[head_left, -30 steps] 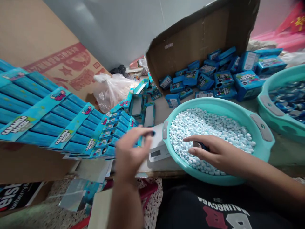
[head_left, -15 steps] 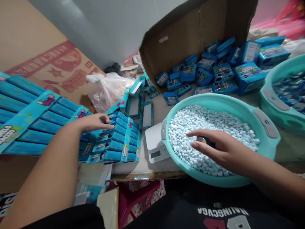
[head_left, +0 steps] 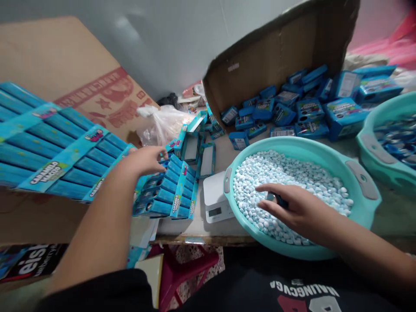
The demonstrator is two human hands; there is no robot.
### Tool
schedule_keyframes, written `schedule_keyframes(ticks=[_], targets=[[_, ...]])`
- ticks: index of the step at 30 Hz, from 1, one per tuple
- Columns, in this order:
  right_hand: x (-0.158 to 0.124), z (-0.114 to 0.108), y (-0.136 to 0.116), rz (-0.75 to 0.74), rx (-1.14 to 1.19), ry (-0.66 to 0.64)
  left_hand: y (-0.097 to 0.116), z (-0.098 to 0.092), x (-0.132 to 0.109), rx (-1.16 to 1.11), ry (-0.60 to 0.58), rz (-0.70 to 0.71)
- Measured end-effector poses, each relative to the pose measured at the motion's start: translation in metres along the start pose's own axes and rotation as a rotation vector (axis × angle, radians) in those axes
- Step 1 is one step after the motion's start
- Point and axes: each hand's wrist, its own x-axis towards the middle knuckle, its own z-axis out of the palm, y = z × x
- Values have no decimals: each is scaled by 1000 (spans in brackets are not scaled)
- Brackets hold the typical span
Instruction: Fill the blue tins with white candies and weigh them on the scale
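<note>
Table (head_left: 224, 156) with basin (head_left: 364, 175), scale (head_left: 214, 197), cartons (head_left: 169, 193)

Soft, even indoor light falls from above, bright enough to read print. The pale sweets (head_left: 292, 173) around the right grip (head_left: 292, 208) look crisp, and the small tin (head_left: 274, 198) it clasps gives a dull gleam. Left of the left grip (head_left: 146, 158), the blue cartons (head_left: 58, 147) stretch and fan with lens distortion. Far right of the right grip, the second basin (head_left: 390, 143) smears. Below both grips, shadow deepens under the counter (head_left: 224, 151) edge. A faint sheen marks the wall (head_left: 130, 26) beyond.
</note>
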Motion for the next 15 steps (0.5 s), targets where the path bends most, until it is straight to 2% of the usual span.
schedule_keyframes(ticks=[1, 3, 4, 6, 8, 11, 13, 15], targets=[[0, 2, 0, -5, -1, -3, 20, 2, -18, -9, 61, 21], [-1, 5, 0, -8, -1, -5, 66, 17, -58, -223, 123, 188], [-1, 6, 0, -10, -7, -5, 91, 30, -77, -380, 111, 272], [-1, 8, 3, -22, -54, -13, 133, 63, -110, -658, 11, 416], [0, 10, 6, -41, -139, -25, 163, 99, -128, -804, 1, 457], [2, 13, 12, -76, -256, -31, 183, 137, -133, -966, -55, 434], [3, 16, 13, -101, -313, -27, 186, 147, -133, -923, -36, 404], [3, 20, 13, -113, -358, -35, 185, 148, -136, -837, 21, 364]])
